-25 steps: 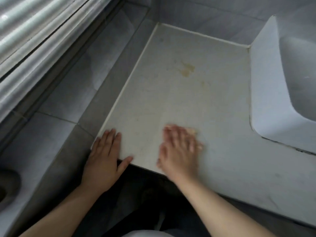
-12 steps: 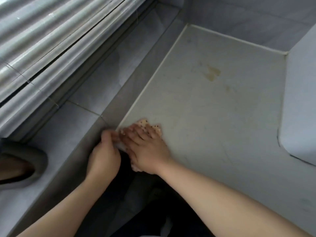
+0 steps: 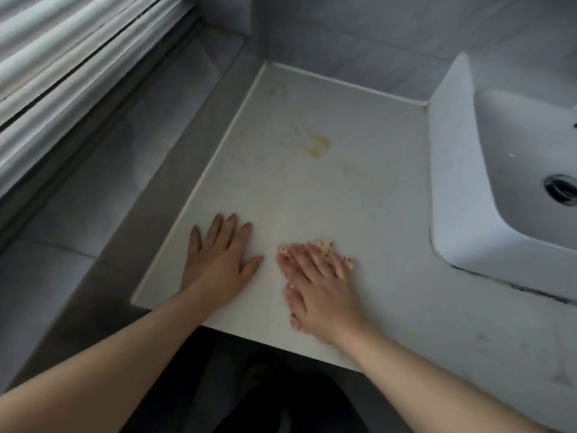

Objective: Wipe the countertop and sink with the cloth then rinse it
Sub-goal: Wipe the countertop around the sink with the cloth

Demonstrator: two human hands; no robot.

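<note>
Under right hand [image 3: 321, 285], fingers [image 3: 315, 260] spread flat, pinning cloth [image 3: 326, 245] to countertop [image 3: 359, 198] nr front edge. Left hand [image 3: 218, 260] flat, splayed, bracing. Risk: strokes stay short, yellow stain [image 3: 317, 145] missed; cloth could bunch/slip out; sink [image 3: 512, 170] untouched.

You are standing in a bathroom; a white vessel sink [image 3: 452, 170] with a chrome drain [image 3: 561, 187] sits on a pale stone countertop [image 3: 312, 195]; grey marbled tiles [image 3: 359, 45] line the wall behind it; a tiled ledge [image 3: 103, 170] runs beneath slatted window blinds [image 3: 62, 57] on your left.
</note>
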